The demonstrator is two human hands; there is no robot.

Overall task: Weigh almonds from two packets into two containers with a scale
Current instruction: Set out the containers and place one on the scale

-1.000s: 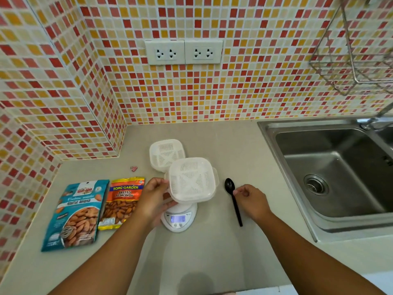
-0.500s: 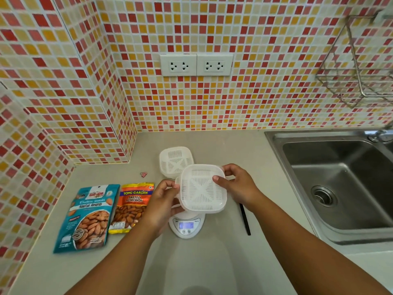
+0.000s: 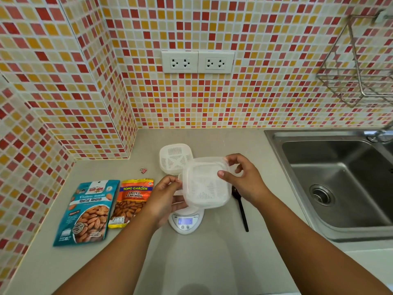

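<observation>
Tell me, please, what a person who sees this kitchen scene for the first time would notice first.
First, both hands, left hand and right hand, grip a white container over the small scale at the centre. Left of them, two almond packets lie flat on the counter. Behind, bright mosaic tiles cover the wall.

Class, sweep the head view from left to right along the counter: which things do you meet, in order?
Teal almond packet → orange almond packet → left hand → held container → right hand → sink.
</observation>
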